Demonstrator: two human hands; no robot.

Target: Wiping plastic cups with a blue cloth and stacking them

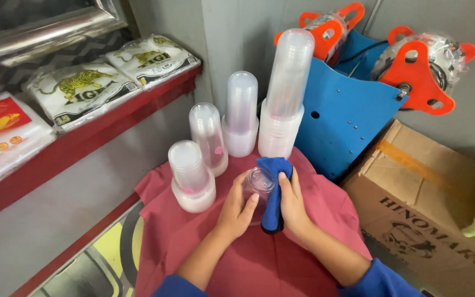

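Left hand [237, 206] is grasping the clear plastic cup [259, 184], its mouth facing near-left, while right hand [292, 206], clenched on the blue cloth [273, 192], is pressing against the cup's right side.

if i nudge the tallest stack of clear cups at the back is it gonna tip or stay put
The tallest stack of clear cups would probably tip: it stands tall and narrow on the soft red cloth. It looks like thin plastic, so likely light and easily shoved. The blue panel beside it might catch a fall to the right.

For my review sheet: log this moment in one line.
left hand: holds clear cup | right hand: presses blue cloth on cup | surface: red cloth
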